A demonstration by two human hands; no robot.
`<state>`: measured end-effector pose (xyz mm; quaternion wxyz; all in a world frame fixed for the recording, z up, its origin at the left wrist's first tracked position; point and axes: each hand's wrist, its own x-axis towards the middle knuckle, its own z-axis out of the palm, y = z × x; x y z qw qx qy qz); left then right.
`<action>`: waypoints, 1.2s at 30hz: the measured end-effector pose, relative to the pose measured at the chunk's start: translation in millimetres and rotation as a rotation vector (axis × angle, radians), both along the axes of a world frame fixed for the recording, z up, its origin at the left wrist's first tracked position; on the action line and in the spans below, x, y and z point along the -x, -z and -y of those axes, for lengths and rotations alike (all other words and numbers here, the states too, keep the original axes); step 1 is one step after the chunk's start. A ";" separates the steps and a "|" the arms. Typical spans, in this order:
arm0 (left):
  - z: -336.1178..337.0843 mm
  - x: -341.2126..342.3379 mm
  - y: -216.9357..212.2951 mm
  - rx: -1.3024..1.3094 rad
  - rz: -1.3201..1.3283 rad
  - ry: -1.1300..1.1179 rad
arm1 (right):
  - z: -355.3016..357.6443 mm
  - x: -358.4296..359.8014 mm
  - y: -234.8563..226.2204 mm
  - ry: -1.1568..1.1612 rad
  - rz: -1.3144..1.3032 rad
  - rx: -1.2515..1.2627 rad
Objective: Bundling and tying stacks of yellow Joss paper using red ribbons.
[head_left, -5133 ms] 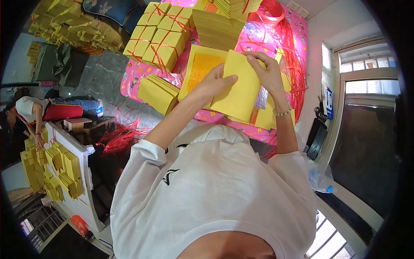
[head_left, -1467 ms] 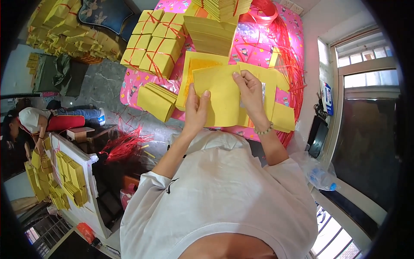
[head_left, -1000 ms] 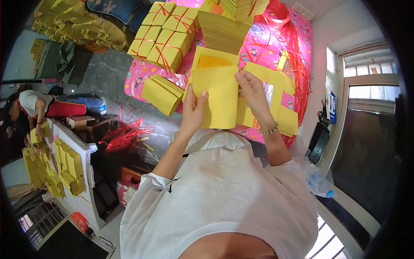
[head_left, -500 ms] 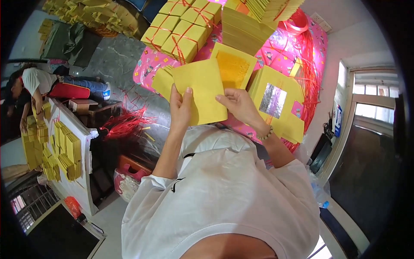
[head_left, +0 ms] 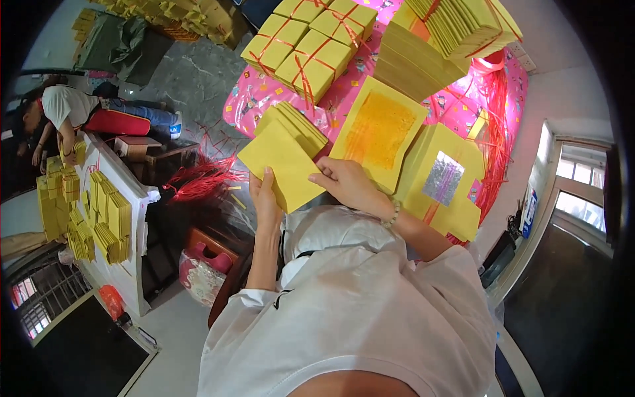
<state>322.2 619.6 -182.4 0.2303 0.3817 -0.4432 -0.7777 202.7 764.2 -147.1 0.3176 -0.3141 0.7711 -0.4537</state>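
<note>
Both hands hold one folded sheet of yellow paper (head_left: 283,165) over my lap, tilted with a corner toward me. My left hand (head_left: 266,202) grips its lower left edge, thumb on top. At the right corner, my right hand (head_left: 350,185) pinches it between thumb and fingers. Just beyond lies a small fanned stack of folded yellow papers (head_left: 294,129) on the pink table. To its right is a yellow sheet with an orange patch (head_left: 383,129). Farther right rests a pile of yellow sheets with a silver square (head_left: 444,178) on top.
The pink patterned tablecloth (head_left: 248,106) also carries tied yellow bundles (head_left: 314,59), a tall yellow stack (head_left: 413,63) and red strands (head_left: 496,139). At left, a person (head_left: 66,109) leans over a white table (head_left: 135,192) with yellow packets. More red strands (head_left: 205,172) hang beside it.
The yellow paper has turned and moved slightly left and down, its corner now toward me. Both hands keep hold of it. The whole view has shifted, showing more of the fanned stack.
</note>
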 end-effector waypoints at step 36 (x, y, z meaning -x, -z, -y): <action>55.1 37.6 139.8 -0.108 0.484 -0.048 | 127.5 112.1 126.0 -0.533 0.174 -0.639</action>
